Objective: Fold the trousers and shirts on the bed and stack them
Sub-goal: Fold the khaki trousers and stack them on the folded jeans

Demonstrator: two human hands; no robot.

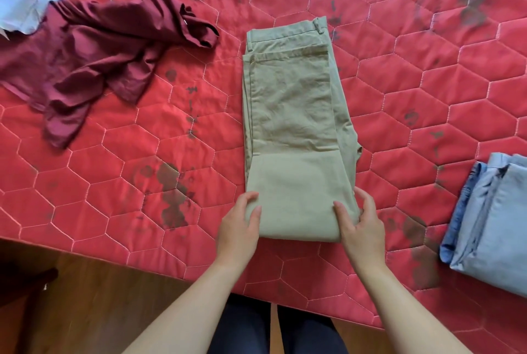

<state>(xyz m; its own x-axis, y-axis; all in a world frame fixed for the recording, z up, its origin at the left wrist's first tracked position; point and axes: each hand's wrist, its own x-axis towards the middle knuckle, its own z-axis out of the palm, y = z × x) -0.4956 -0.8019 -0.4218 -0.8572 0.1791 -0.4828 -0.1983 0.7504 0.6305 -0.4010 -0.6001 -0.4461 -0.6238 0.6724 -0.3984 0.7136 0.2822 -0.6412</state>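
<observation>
A single wide-angle camera on the person's head looks steeply down and forward from the near edge of the bed (399, 74), close above it, taking in the forearms at the near bottom and floor (94, 296) at near left.

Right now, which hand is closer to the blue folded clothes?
The right hand. It grips the near right corner of the khaki trousers, on the side toward the blue folded clothes. The left hand holds the opposite corner, farther away.
</observation>
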